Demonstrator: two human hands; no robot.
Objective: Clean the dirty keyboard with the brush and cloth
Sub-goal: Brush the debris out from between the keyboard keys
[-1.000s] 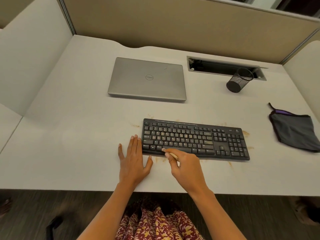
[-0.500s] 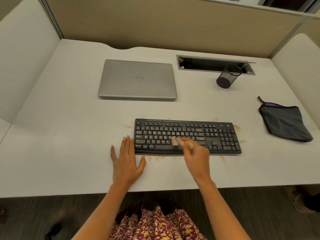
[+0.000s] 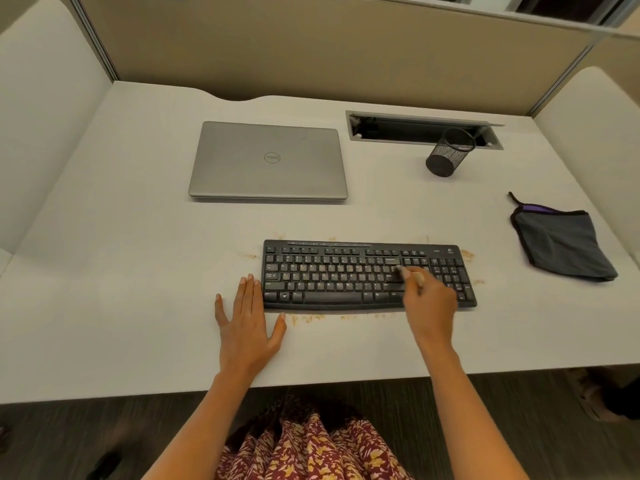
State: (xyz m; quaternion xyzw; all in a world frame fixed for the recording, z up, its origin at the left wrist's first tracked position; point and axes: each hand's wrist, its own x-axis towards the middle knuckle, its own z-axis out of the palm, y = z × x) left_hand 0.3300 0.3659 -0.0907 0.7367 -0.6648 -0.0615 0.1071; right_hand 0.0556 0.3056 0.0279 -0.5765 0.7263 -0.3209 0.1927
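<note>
A black keyboard (image 3: 332, 275) lies on the white desk (image 3: 138, 271), with brown crumbs scattered around its edges. My right hand (image 3: 427, 304) grips a small pale-handled brush (image 3: 412, 274); its bristle tip rests on the keys right of the main block, near the Enter key. My left hand (image 3: 247, 322) lies flat on the desk with straight fingers, its fingertips against the keyboard's left end. A folded grey cloth (image 3: 561, 244) with a purple edge lies at the right of the desk, apart from both hands.
A closed silver laptop (image 3: 268, 161) sits behind the keyboard. A black mesh pen cup (image 3: 448, 155) stands by a cable tray opening (image 3: 422, 129) at the back right. Partition walls close off the desk's back and sides. The desk's front edge runs just below my wrists.
My right hand has swept the brush from the keyboard's lower left edge across the keys to its right part. My left hand has stayed flat at the keyboard's left end.
</note>
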